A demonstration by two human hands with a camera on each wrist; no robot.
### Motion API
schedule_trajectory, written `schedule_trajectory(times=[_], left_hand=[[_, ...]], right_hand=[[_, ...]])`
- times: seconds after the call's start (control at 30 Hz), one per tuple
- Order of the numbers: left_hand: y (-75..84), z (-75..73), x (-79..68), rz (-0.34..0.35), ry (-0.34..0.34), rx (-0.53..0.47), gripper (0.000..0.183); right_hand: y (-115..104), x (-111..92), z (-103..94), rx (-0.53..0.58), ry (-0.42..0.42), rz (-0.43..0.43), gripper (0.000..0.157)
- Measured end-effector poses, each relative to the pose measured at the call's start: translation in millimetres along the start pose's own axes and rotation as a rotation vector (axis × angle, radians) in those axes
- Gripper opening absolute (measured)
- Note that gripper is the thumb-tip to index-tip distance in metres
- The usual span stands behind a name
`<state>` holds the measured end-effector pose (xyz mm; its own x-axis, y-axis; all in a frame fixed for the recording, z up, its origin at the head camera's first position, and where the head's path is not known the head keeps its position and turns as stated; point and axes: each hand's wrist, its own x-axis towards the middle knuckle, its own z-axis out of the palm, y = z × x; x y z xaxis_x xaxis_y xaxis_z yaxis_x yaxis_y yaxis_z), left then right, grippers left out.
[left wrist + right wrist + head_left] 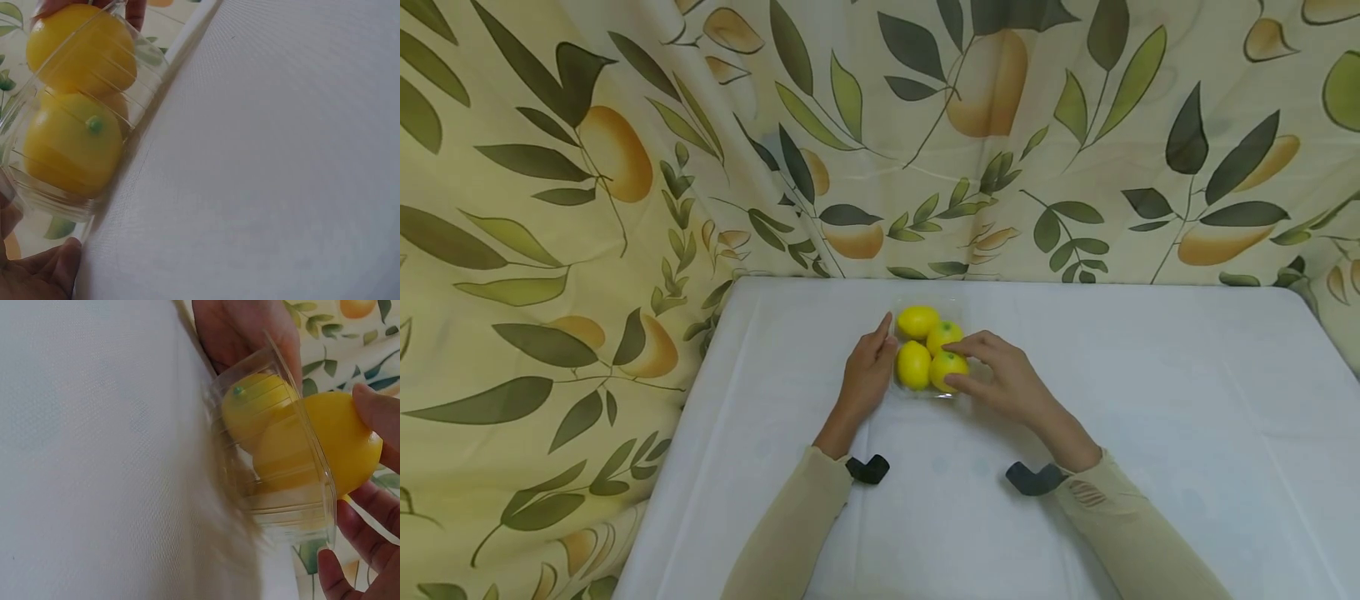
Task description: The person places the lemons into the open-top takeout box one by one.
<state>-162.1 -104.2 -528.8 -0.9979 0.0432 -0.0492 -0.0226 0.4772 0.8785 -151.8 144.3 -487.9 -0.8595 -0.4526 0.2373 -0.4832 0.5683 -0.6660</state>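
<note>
A clear plastic container (928, 395) stands on the white-covered table with several yellow lemons in it. My left hand (867, 372) rests along the container's left side, its fingers fairly straight. At the right, my right hand (1006, 377) pinches the front right lemon (950, 368) between thumb and fingers. In the right wrist view that lemon (347, 440) sticks up above the container's rim, its lower part still inside. Another lemon (917, 322) lies at the back left, and one more (913, 365) at the front left beside the left hand.
The white cloth (1150, 392) covers the table around the container. A curtain (925, 192) with leaves and fruit printed on it hangs behind the table and along its left. Dark wrist mounts (868, 469) are worn at both sleeves.
</note>
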Motion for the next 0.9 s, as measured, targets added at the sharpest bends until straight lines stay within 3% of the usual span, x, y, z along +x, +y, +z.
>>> schedule_trajectory(times=[0.63, 0.9], left_hand=[[2.4, -1.8, 1.2, 0.034, 0.017, 0.005, 0.053], [-0.4, 0.9, 0.6, 0.028, 0.011, 0.009, 0.053]], right_hand=[[-5.8, 4.5, 6.4, -0.206, 0.0, -0.054, 0.046], [-2.7, 1.6, 6.5, -0.152, -0.042, 0.016, 0.047]])
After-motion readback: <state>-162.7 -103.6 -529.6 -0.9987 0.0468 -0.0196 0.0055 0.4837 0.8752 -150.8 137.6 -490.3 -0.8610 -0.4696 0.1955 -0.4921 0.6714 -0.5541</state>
